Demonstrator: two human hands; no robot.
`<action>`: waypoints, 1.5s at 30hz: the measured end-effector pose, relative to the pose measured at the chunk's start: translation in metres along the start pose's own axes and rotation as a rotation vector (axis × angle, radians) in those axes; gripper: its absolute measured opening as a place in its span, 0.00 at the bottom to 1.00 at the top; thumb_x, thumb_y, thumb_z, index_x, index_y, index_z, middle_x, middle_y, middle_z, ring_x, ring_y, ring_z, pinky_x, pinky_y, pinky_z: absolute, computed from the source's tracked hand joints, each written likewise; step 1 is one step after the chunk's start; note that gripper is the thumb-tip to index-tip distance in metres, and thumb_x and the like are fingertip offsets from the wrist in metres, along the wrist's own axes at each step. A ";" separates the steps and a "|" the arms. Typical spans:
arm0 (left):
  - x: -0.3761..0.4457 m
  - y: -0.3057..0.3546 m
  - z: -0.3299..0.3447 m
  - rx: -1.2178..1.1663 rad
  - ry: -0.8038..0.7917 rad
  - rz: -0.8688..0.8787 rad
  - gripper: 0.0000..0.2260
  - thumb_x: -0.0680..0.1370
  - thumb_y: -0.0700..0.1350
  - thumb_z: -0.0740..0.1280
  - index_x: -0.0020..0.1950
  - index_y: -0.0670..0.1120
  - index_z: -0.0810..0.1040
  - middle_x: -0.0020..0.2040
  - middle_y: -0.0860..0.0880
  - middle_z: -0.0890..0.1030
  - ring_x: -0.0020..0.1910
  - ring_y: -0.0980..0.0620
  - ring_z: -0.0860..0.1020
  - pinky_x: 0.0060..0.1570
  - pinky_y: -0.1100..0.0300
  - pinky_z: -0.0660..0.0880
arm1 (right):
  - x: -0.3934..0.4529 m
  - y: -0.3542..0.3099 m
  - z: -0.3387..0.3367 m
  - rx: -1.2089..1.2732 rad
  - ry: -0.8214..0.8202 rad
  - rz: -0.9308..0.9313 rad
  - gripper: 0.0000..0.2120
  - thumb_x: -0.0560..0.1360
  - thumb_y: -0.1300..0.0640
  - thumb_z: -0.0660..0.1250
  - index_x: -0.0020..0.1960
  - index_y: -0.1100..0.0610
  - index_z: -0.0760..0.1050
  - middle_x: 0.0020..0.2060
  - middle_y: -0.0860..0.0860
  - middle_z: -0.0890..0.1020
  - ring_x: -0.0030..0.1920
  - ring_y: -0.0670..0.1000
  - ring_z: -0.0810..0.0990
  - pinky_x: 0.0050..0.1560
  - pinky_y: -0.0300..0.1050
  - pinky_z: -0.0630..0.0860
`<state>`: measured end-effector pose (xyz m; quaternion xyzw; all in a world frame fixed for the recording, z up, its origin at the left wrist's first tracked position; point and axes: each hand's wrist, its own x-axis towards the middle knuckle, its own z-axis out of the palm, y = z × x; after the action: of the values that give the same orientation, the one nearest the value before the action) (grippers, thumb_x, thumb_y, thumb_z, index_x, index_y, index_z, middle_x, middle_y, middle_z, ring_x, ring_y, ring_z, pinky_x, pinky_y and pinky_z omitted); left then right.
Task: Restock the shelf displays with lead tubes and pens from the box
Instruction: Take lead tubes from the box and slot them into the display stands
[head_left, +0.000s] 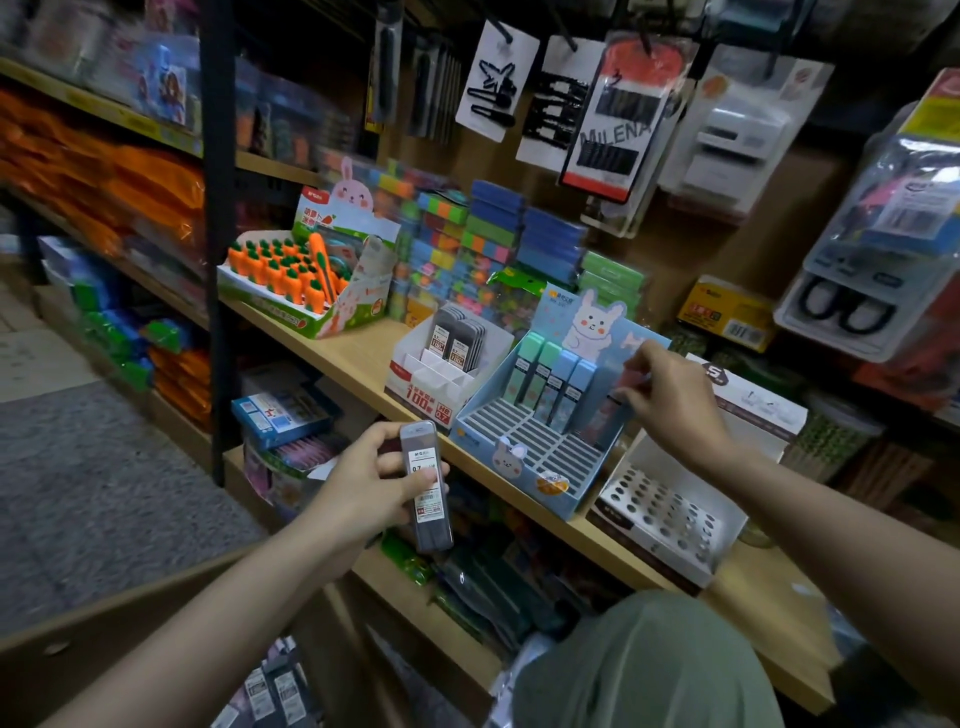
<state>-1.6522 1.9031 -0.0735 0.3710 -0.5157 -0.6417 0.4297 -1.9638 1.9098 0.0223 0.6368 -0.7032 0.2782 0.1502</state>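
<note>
We mid-restock, lead tube stage. Left hand (375, 470) grips grey lead tube (427, 488), held low in front of shelf (358, 358). Right hand (670, 400) pinches pinkish tube (613, 405) at right end of blue bunny display (524, 462), seating it beside four already standing. Grey tube probably goes next into white display (441, 374), needs upright drop into free slot. Pen holder (670, 525) looks empty.

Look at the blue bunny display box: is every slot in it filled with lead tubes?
No: the blue bunny display box holds tubes only along its back row; the front slots show bare.
</note>
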 end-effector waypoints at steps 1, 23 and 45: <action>0.000 0.000 -0.001 0.002 0.004 -0.002 0.16 0.76 0.36 0.69 0.61 0.50 0.73 0.48 0.48 0.86 0.50 0.49 0.84 0.48 0.46 0.81 | 0.000 -0.001 0.001 0.017 0.001 0.005 0.11 0.72 0.62 0.74 0.47 0.55 0.72 0.44 0.50 0.80 0.45 0.52 0.79 0.44 0.49 0.78; 0.002 -0.007 -0.005 -0.099 0.072 -0.095 0.14 0.76 0.35 0.68 0.60 0.45 0.74 0.48 0.47 0.86 0.50 0.48 0.83 0.38 0.54 0.81 | 0.001 -0.016 0.018 0.020 -0.029 0.062 0.05 0.74 0.63 0.71 0.48 0.57 0.77 0.48 0.52 0.80 0.49 0.53 0.79 0.52 0.56 0.79; -0.004 0.002 0.004 0.056 0.000 0.226 0.10 0.79 0.40 0.66 0.60 0.48 0.79 0.51 0.47 0.85 0.54 0.51 0.82 0.52 0.56 0.79 | -0.020 -0.075 0.004 0.438 -0.313 -0.060 0.16 0.75 0.46 0.69 0.61 0.50 0.77 0.51 0.49 0.82 0.41 0.45 0.83 0.50 0.44 0.82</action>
<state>-1.6542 1.9083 -0.0708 0.3225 -0.5719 -0.5744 0.4888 -1.8868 1.9210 0.0224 0.7101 -0.6217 0.3170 -0.0935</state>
